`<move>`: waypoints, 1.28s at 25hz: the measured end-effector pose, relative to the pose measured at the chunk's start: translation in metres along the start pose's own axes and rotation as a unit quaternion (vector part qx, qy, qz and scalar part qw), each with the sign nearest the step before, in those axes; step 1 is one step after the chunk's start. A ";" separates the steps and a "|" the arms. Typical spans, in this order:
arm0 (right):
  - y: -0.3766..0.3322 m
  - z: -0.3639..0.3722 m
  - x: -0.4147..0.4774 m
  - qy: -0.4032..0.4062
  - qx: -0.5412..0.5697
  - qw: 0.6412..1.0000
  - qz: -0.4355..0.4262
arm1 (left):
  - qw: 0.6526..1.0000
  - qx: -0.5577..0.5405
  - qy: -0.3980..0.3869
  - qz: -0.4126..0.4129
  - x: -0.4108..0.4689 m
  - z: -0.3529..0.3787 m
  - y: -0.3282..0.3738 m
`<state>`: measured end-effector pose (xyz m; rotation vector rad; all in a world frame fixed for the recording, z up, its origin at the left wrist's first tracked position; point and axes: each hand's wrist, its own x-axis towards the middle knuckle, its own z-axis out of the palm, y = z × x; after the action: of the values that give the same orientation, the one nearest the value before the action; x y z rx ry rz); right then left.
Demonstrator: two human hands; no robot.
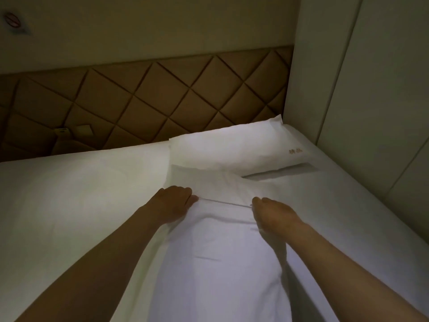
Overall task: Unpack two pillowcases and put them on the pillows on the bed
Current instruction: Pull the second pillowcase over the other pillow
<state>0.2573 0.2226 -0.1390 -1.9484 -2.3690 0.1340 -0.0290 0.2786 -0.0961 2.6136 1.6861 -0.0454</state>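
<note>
Close between your forearms the pillow (216, 263) runs lengthwise toward the headboard (139, 101), and your left hand (173, 203) and right hand (272, 211), level with each other, both curl to pinch the pillowcase (222, 189) hem taut across its headboard end.

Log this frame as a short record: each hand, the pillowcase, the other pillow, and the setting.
left hand: fingers curled, grips the left end of a fabric edge
right hand: pinches the right end of the same edge
pillowcase: white, lies lengthwise toward the camera; its edge is stretched taut between the hands
far pillow: white, by the headboard, gold mark near its right end
headboard: brown, quilted in diamonds
bed: white sheet
</note>
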 end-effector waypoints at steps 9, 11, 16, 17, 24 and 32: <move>0.045 0.052 0.063 0.064 0.217 0.958 0.175 | 0.996 -0.013 0.050 -0.068 0.068 0.061 -0.052; 0.032 0.047 0.082 0.104 0.276 0.936 0.193 | 0.989 -0.099 0.066 -0.085 0.083 0.072 -0.044; 0.036 0.104 0.071 0.001 0.179 0.935 0.307 | 0.974 -0.155 0.050 -0.160 0.075 0.142 -0.052; 0.036 0.114 0.066 -0.005 0.176 0.932 0.317 | 0.976 -0.144 0.050 -0.158 0.072 0.151 -0.051; 0.016 0.075 0.070 0.104 0.348 0.908 0.208 | 0.967 -0.244 0.067 0.027 0.072 0.094 -0.045; 0.036 0.060 0.079 0.086 0.514 0.796 0.308 | 0.964 -0.265 0.016 -0.032 0.090 0.075 -0.001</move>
<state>0.2701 0.3060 -0.2027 -1.8354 -0.9907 0.9775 0.0063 0.3577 -0.1749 2.1709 1.5220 0.3928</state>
